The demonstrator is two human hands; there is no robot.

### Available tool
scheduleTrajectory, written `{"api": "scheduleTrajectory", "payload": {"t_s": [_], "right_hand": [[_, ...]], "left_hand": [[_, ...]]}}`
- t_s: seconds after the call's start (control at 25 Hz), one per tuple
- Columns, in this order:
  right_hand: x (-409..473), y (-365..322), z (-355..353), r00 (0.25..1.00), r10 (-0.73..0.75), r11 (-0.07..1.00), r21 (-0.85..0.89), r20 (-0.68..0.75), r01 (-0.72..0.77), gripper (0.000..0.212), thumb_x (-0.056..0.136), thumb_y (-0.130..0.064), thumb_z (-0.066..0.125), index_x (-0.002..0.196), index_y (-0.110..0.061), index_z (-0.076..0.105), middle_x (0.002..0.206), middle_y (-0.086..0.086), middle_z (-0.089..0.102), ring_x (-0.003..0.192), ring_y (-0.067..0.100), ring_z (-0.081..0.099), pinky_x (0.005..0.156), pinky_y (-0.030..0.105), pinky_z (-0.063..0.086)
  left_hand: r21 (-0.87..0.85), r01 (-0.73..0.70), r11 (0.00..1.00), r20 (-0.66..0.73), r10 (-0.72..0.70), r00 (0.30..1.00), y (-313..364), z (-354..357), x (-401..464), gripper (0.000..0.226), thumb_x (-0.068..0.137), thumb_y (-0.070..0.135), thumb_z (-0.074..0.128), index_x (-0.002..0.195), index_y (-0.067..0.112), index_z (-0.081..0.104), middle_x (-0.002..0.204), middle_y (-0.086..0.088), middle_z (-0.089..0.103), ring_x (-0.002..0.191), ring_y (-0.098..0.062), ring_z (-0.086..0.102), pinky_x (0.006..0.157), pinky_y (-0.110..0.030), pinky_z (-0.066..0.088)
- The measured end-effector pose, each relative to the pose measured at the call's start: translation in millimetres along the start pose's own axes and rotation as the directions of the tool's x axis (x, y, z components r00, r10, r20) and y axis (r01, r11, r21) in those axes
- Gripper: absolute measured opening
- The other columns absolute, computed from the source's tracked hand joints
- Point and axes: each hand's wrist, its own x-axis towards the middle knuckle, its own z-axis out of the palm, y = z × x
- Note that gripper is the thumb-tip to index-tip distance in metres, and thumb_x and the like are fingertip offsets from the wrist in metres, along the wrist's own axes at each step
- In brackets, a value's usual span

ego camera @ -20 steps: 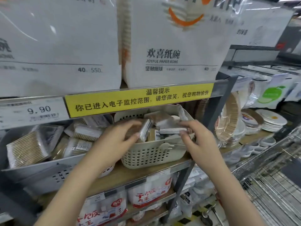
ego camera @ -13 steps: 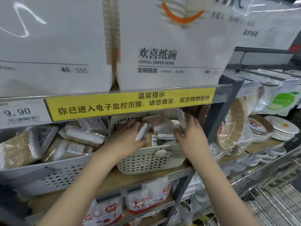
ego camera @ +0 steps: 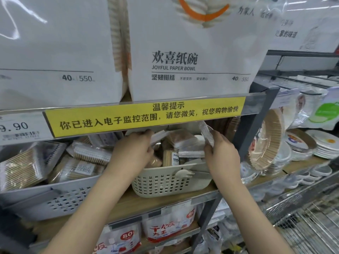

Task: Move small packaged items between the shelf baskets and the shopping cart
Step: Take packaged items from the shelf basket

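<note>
Hands deep in beige basket (ego camera: 165,182) on wooden shelf (ego camera: 128,200), under yellow notice strip (ego camera: 145,116). Left hand (ego camera: 134,153), fingers curled round flat clear packet (ego camera: 159,137) at basket's back edge. Right hand (ego camera: 221,154) pinching white-edged packet (ego camera: 207,133) upright above basket's right end; wire cart (ego camera: 311,217) at lower right.

1. both bare forearms reach up and forward, side by side.
2. left hand (ego camera: 133,153) is seen from the back, fingers curled down, pinching.
3. right hand (ego camera: 221,154) is raised, fingers and thumb closed in a pinch.
</note>
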Motion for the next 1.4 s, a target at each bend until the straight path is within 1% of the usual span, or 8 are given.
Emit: {"api": "scheduleTrajectory", "payload": {"t_s": [0.2,0.32,0.44,0.64,0.76,0.92,1.12,1.4], "right_hand": [[-21,-1,-13,0.969,-0.206,0.941,0.244,-0.139,0.235,0.040,0.083,0.004,0.059,0.119,-0.010,0.062,0.117,0.002,0.061,0.096,0.022,0.061,0.071,0.028,0.050],[-39,-2,-26,0.942,-0.268,0.878,0.352,-0.203,0.325,0.042,0.080,0.007,0.058,0.119,-0.009,0.063,0.113,-0.001,0.061,0.107,0.011,0.057,0.090,0.019,0.047],[-62,-9,-42,0.938,-0.269,0.850,0.403,-0.219,0.338,0.037,0.082,-0.004,0.053,0.118,-0.009,0.062,0.113,-0.002,0.063,0.109,0.006,0.057,0.092,0.016,0.045],[-110,-16,-70,0.963,0.195,0.788,0.614,-0.185,-0.042,0.024,0.081,-0.012,0.071,0.102,-0.022,0.068,0.092,-0.011,0.071,0.088,0.005,0.065,0.071,0.014,0.050],[-135,-3,-82,0.871,0.486,0.600,0.753,-0.076,-0.269,0.025,0.081,0.003,0.068,0.095,-0.018,0.065,0.091,-0.003,0.073,0.084,0.013,0.070,0.072,0.023,0.056],[-166,27,-101,0.750,0.659,0.509,0.764,-0.049,-0.397,0.030,0.080,0.010,0.064,0.098,-0.012,0.056,0.094,0.001,0.073,0.088,0.015,0.070,0.074,0.031,0.058],[-200,86,-127,0.606,0.792,0.448,0.746,-0.074,-0.493,0.049,0.080,0.010,0.064,0.116,-0.021,0.054,0.104,-0.001,0.069,0.094,0.012,0.068,0.076,0.030,0.057],[-255,201,-169,0.400,0.912,0.342,0.710,-0.093,-0.616,0.042,0.080,0.012,0.057,0.099,-0.025,0.062,0.092,-0.008,0.070,0.081,0.003,0.066,0.063,0.016,0.051]], "left_hand": [[-0.319,-0.065,0.946,-0.275,-0.027,0.961,-9,-10,-19,0.043,0.084,0.009,0.065,0.126,0.016,0.059,0.100,-0.008,0.070,0.088,-0.029,0.063,0.067,-0.025,0.042],[-0.525,-0.128,0.842,-0.364,-0.086,0.927,-10,-16,-33,0.030,0.083,0.010,0.069,0.113,0.016,0.067,0.086,0.008,0.065,0.079,-0.011,0.058,0.068,-0.005,0.035],[-0.674,-0.184,0.715,-0.376,-0.117,0.919,-6,-22,-52,0.036,0.082,0.022,0.070,0.115,0.030,0.057,0.093,0.026,0.058,0.083,0.001,0.057,0.073,-0.014,0.048],[-0.909,-0.152,0.389,-0.225,-0.148,0.963,13,-19,-78,0.041,0.078,0.031,0.076,0.114,0.038,0.059,0.107,0.017,0.066,0.100,-0.011,0.065,0.083,-0.040,0.056],[-0.957,-0.065,0.282,-0.090,-0.076,0.993,33,-7,-83,0.036,0.076,0.028,0.074,0.108,0.039,0.062,0.102,0.007,0.068,0.093,-0.020,0.066,0.079,-0.051,0.055],[-0.985,0.068,0.161,0.081,0.080,0.993,79,13,-87,0.028,0.076,0.021,0.071,0.102,0.032,0.065,0.090,0.005,0.070,0.085,-0.019,0.068,0.074,-0.046,0.058],[-0.965,0.235,0.119,0.259,0.262,0.930,159,55,-95,0.023,0.079,0.010,0.071,0.098,0.023,0.065,0.085,0.005,0.071,0.081,-0.012,0.068,0.063,-0.024,0.056],[-0.901,0.400,0.165,0.433,0.353,0.829,286,127,-100,0.020,0.083,0.007,0.068,0.097,0.022,0.067,0.089,0.001,0.073,0.087,-0.019,0.069,0.071,-0.037,0.057]]}}
